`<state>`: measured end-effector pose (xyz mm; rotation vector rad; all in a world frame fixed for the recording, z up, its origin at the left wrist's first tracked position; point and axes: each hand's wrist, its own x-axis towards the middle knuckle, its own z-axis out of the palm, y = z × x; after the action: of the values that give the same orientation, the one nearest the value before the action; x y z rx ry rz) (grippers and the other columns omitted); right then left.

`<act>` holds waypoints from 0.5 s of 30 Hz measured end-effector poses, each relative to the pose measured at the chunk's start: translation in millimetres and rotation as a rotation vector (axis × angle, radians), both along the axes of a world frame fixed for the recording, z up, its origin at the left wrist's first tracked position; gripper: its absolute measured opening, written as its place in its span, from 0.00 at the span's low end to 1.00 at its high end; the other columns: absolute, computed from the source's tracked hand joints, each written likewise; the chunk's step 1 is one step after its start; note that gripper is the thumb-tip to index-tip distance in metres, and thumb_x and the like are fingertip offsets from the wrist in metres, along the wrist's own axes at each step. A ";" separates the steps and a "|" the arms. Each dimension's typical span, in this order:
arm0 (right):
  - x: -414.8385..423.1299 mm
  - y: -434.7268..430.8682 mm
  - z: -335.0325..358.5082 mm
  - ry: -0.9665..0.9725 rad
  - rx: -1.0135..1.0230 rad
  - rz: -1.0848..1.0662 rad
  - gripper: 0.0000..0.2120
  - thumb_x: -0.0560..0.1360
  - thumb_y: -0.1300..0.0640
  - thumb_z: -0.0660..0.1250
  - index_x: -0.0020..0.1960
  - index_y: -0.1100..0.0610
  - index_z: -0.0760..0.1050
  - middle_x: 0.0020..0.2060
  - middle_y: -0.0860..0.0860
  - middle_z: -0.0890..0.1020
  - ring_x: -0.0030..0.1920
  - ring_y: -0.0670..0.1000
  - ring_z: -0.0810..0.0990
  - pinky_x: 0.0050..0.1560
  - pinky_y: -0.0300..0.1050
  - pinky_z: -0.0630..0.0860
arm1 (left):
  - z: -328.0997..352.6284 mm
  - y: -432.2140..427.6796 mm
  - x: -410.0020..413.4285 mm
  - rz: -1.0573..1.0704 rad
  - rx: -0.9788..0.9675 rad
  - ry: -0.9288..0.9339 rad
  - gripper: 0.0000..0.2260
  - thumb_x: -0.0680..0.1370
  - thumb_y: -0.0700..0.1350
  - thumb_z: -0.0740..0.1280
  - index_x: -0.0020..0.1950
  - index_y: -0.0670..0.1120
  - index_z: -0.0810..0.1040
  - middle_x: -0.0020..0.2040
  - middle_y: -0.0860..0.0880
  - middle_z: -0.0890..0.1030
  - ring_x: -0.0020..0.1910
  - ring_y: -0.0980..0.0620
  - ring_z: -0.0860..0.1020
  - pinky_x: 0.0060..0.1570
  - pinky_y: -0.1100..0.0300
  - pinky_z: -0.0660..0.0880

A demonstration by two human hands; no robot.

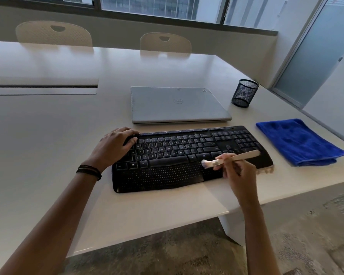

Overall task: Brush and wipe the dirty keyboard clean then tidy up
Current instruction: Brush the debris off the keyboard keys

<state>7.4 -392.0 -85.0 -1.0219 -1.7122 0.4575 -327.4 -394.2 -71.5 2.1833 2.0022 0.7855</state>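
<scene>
Keyboard, black with a dotted palm rest, lies on the white counter near its front edge, slightly askew. The left hand holds the keyboard's far left corner, fingers curled over the back edge and thumb on the keys. Dark cords circle that wrist. The right hand is clamped on a pale-handled brush, pinching it close to the ferrule. The light bristles point left and touch the keyboard just right of the space bar, where the keys meet the palm rest, and the handle slants back over the arrow keys. Pale bits, too blurred to identify, sit at the keyboard's near right corner. Just beyond the keyboard lies a closed silver laptop. To the right, apart from the keyboard, rests a folded blue cloth. A black mesh pen cup stands upright behind the cloth, beside the laptop. Two pale chairs stand at the counter's far side.
</scene>
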 end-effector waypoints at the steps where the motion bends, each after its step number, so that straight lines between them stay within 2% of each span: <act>1: -4.6 -1.8 0.2 -0.012 -0.018 0.038 0.07 0.75 0.48 0.60 0.43 0.46 0.76 0.35 0.44 0.82 0.27 0.48 0.77 0.26 0.39 0.73 | -0.1 0.0 -0.2 0.000 -0.001 -0.006 0.14 0.80 0.46 0.60 0.64 0.46 0.76 0.60 0.48 0.77 0.59 0.48 0.75 0.54 0.53 0.70; 5: -10.7 -2.3 -1.5 -0.003 -0.047 0.054 0.11 0.73 0.39 0.59 0.45 0.43 0.75 0.29 0.49 0.81 0.27 0.47 0.76 0.26 0.35 0.72 | -0.6 0.3 -1.2 -0.006 -0.005 -0.018 0.13 0.80 0.46 0.61 0.63 0.45 0.76 0.60 0.47 0.78 0.58 0.47 0.75 0.55 0.52 0.71; 9: 3.0 3.0 -7.0 -0.039 -0.065 -0.045 0.17 0.74 0.43 0.59 0.44 0.54 0.80 0.26 0.42 0.79 0.26 0.44 0.75 0.25 0.33 0.67 | -1.7 1.1 -3.2 -0.013 -0.015 -0.037 0.13 0.80 0.45 0.61 0.63 0.46 0.76 0.60 0.47 0.78 0.57 0.47 0.76 0.54 0.51 0.73; 11: 14.5 6.6 -10.1 -0.079 -0.047 -0.125 0.21 0.75 0.43 0.59 0.44 0.58 0.81 0.30 0.43 0.80 0.29 0.45 0.77 0.28 0.32 0.70 | -1.4 2.0 -3.7 -0.021 -0.020 -0.042 0.13 0.80 0.46 0.61 0.63 0.46 0.76 0.59 0.48 0.78 0.57 0.47 0.76 0.53 0.50 0.74; 13: 27.2 9.6 -10.3 -0.084 -0.042 -0.213 0.20 0.75 0.44 0.59 0.43 0.59 0.81 0.33 0.47 0.82 0.32 0.46 0.79 0.36 0.29 0.72 | -0.8 2.7 -3.4 -0.024 -0.023 -0.042 0.13 0.80 0.46 0.61 0.63 0.46 0.76 0.60 0.48 0.78 0.57 0.47 0.76 0.53 0.50 0.74; 15: 39.0 12.3 -9.3 -0.098 -0.037 -0.318 0.21 0.74 0.45 0.58 0.43 0.62 0.81 0.35 0.52 0.83 0.34 0.48 0.81 0.39 0.26 0.72 | -0.3 3.1 -3.5 -0.025 -0.024 -0.042 0.13 0.80 0.46 0.61 0.63 0.46 0.76 0.60 0.48 0.78 0.57 0.47 0.76 0.53 0.49 0.75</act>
<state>46.4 -379.7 -94.3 -1.3359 -1.5923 0.2373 -330.9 -391.2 -71.8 2.1561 1.9504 0.7931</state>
